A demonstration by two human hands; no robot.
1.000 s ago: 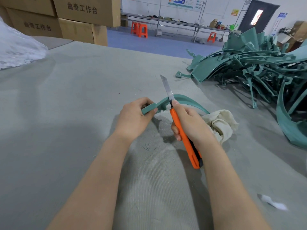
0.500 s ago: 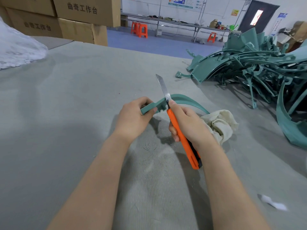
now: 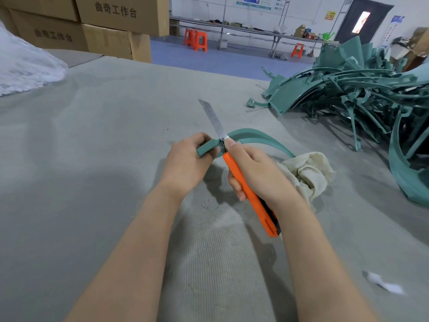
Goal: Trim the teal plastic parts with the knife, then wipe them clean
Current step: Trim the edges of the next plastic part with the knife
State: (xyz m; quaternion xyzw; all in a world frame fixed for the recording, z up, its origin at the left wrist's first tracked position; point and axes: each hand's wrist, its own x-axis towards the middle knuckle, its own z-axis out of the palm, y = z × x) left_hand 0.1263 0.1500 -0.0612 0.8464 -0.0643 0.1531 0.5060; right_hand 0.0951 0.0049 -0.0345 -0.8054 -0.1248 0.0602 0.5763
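My left hand (image 3: 189, 162) grips the near end of a curved teal plastic part (image 3: 253, 138), which arcs away to the right above the grey table (image 3: 92, 140). My right hand (image 3: 255, 173) holds an orange utility knife (image 3: 249, 194) by its handle, thumb near the blade's base. The long steel blade (image 3: 212, 119) points up and away, and its base lies against the part right beside my left fingers. A crumpled cream cloth (image 3: 306, 173) lies just right of my right hand, under the far end of the part.
A large heap of teal plastic parts (image 3: 362, 94) fills the table's right side. Stacked cardboard boxes (image 3: 104, 26) stand at the back left, beside a white plastic bag (image 3: 25, 66). A white paper scrap (image 3: 383, 284) lies near right. Fine shavings dot the felt under my hands.
The knife has slid leftward along the part toward my left hand, so the blade's base now sits next to my left fingers. My left hand and the part have stayed put.
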